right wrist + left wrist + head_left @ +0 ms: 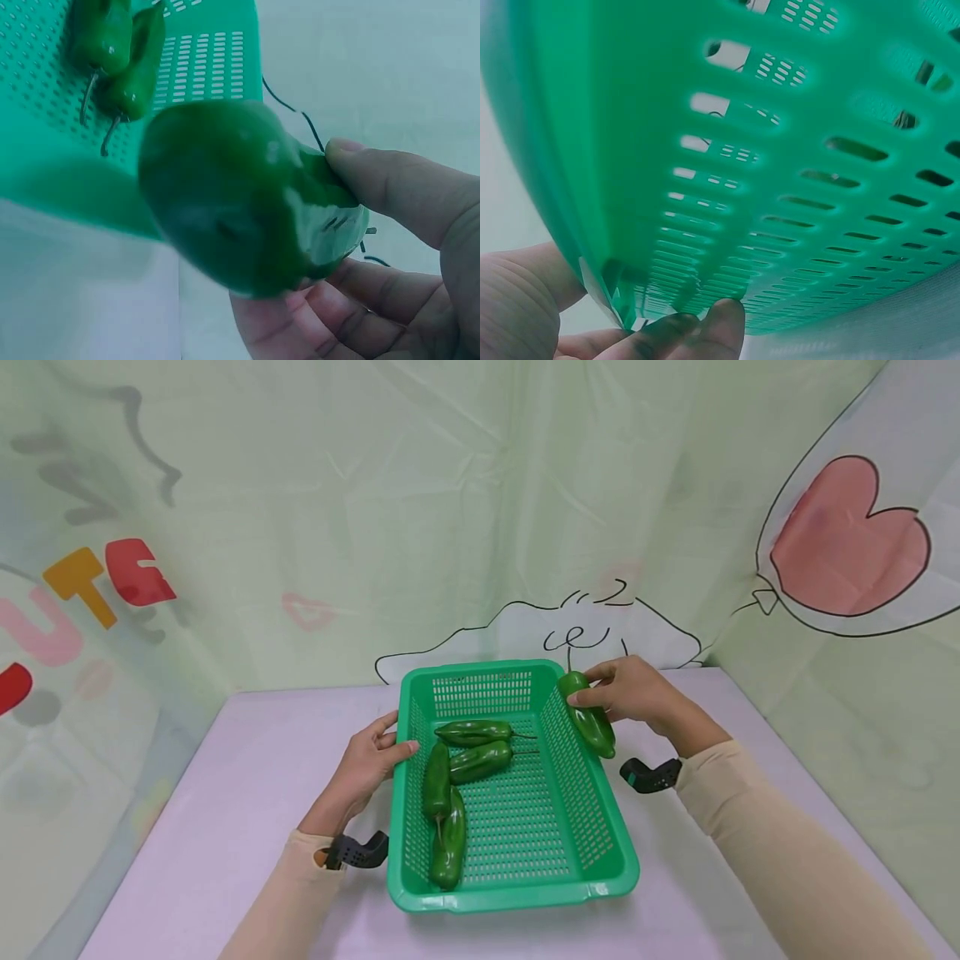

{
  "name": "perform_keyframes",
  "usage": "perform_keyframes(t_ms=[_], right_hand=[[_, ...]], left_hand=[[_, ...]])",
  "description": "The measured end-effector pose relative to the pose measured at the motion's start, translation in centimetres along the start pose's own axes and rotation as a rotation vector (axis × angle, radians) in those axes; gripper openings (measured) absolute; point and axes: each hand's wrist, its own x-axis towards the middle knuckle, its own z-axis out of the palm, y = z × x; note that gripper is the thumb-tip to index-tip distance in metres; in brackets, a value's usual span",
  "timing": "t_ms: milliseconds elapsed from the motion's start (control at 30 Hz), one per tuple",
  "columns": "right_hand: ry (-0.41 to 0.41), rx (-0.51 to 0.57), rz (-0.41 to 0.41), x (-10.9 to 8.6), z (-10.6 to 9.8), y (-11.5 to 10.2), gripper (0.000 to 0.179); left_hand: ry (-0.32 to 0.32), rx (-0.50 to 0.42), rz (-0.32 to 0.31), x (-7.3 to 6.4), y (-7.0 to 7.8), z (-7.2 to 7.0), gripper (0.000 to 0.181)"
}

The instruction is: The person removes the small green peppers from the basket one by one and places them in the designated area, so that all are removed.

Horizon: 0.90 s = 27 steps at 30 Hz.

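Observation:
A green plastic basket [517, 903] with slotted walls stands in the middle of the head view, tilted a little. Several glossy green peppers [480, 762] lie along its left side and middle. My left hand [367, 764] grips the basket's left rim, thumb over the edge and fingers against the outer wall, as the left wrist view also shows. In my right hand [630, 697] another green pepper [592, 727] is pinched between thumb and fingers, stem up, over the basket's right rim. The right wrist view shows this pepper [225, 195] close up, its blunt end towards the camera.
The basket is over a pale lilac table [247, 760]. Behind it hangs a light green sheet [337, 527] with printed drawings, including a red heart [847, 543]. Black wrist cameras [649, 775] are strapped to both forearms.

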Motion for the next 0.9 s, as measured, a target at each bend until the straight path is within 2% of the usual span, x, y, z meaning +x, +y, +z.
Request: perform_keyframes(t_ms=[400, 900], right_hand=[[0.025, -0.027, 0.022, 0.9, -0.9, 1.1, 0.078], [0.047, -0.007, 0.035, 1.9, -1.4, 3.1, 0.070]], left_hand=[[-0.016, -0.012, 0.018, 0.0, -0.2, -0.1, 0.072], [-0.018, -0.015, 0.015, 0.0, -0.1, -0.1, 0.072]])
